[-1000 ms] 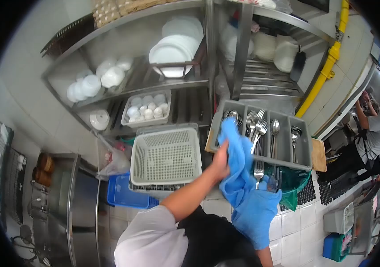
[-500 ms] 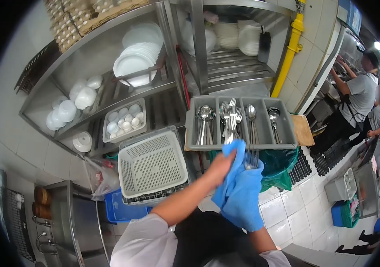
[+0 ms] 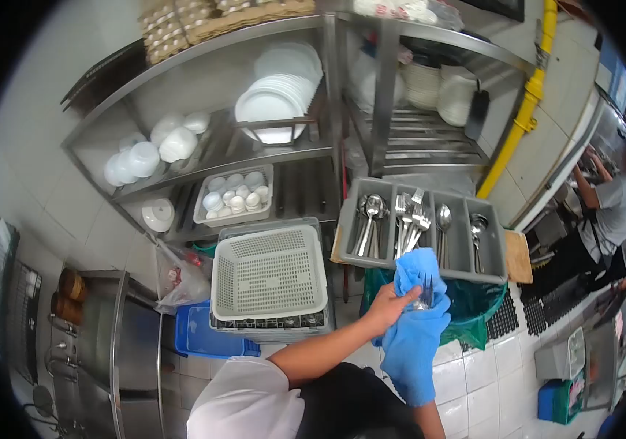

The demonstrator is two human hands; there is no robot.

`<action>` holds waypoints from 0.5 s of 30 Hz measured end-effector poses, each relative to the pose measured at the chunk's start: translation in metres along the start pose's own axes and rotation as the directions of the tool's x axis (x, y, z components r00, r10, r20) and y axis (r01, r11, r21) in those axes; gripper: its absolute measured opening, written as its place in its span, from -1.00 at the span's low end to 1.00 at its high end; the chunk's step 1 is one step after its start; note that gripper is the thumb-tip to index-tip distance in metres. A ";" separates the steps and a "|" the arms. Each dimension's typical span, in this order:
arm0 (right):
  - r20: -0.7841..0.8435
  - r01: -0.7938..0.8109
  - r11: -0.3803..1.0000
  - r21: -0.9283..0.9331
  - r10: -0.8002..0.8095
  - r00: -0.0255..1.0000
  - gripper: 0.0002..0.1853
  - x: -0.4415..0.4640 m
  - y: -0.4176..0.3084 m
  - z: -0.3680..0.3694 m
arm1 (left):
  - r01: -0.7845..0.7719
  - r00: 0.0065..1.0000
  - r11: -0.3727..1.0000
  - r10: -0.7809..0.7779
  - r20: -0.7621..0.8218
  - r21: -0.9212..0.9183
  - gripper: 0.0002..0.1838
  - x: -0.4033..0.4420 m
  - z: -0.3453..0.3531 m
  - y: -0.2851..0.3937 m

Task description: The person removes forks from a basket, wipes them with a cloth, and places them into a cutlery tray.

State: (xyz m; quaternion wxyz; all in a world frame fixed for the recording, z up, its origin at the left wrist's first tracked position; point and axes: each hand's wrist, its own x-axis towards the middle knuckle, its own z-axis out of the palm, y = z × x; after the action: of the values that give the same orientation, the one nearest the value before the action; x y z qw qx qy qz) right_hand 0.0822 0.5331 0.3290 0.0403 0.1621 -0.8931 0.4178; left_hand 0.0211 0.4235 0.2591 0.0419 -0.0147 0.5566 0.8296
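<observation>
My left hand [image 3: 392,306] grips a blue cloth [image 3: 417,265] beside some forks [image 3: 426,294]. Blue cloth or a glove covers my right hand [image 3: 414,344], which is closed round the forks, their tines pointing up. Just beyond both hands stands a grey cutlery tray [image 3: 502,256] with four compartments. From left to right it holds spoons [image 3: 373,212], forks [image 3: 410,219], a few more spoons [image 3: 443,219] and ladle-like spoons [image 3: 478,227].
A white perforated basket [image 3: 269,271] stands left of the tray. Metal shelves behind hold plates [image 3: 265,110], bowls [image 3: 144,157] and a basket of cups [image 3: 214,201]. Green bag [image 3: 474,300] hangs below the tray. A blue bin [image 3: 207,333] is lower left; a co-worker [image 3: 617,208] stands far right.
Over the last second, my hands have drawn back from above the tray and come together around the forks and cloth. The camera view has shifted back and forth.
</observation>
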 end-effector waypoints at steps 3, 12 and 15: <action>0.023 -0.004 1.000 -0.008 0.004 1.000 -0.78 -0.002 -0.005 0.006 | -0.032 0.948 0.968 -0.050 -0.314 -0.250 -0.81 0.013 -0.011 -0.004; 0.077 -0.016 0.999 -0.050 0.020 0.997 -0.80 -0.015 -0.007 0.004 | 0.102 0.950 0.811 -0.252 -0.186 -0.576 -0.83 0.008 0.004 0.045; 0.079 -0.014 0.998 -0.056 0.018 0.997 -0.80 -0.018 -0.006 0.002 | -0.135 0.919 0.983 0.172 -0.356 0.127 -0.78 0.025 -0.011 0.048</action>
State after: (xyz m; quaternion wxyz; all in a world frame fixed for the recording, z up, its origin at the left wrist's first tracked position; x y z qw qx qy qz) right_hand 0.1018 0.5325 0.3282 0.0057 0.1702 -0.9066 0.3862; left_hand -0.0082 0.3965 0.2976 -0.1268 -0.1228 0.5948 0.7842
